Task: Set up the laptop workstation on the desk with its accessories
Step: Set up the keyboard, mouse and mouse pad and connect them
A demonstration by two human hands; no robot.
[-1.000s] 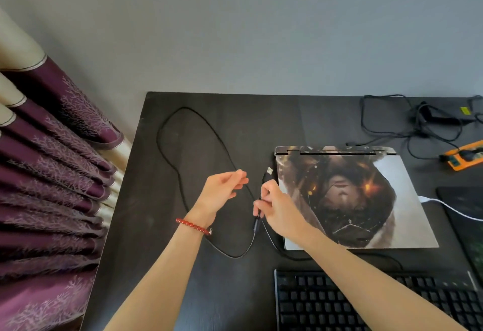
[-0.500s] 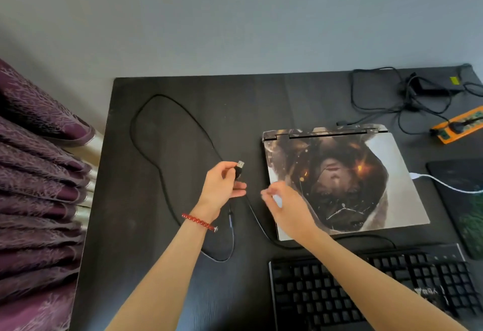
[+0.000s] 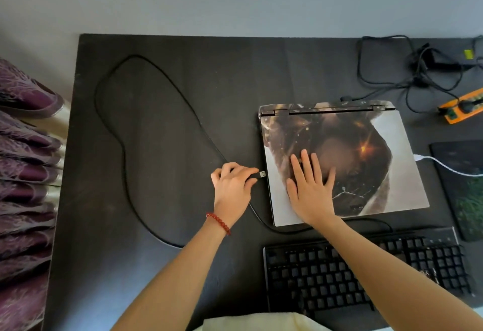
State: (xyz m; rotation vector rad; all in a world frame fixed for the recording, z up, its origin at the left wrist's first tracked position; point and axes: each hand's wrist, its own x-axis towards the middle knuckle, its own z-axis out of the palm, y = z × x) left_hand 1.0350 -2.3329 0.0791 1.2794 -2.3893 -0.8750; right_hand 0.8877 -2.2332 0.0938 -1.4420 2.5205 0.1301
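The laptop [image 3: 342,160] is lying closed on the dark desk [image 3: 162,126]. The right hand [image 3: 309,189] is pressing flat, fingers straight, on its lid; the left hand [image 3: 232,186] is pinching the cable's USB plug [image 3: 262,174] at the laptop's left edge.

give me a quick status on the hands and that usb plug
Left hand pinches the USB plug, tip at the laptop left edge, not yet in. Right hand flat on the closed lid. Nothing between plug and laptop.

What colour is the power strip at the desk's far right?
Orange power strip, seen in the head view.
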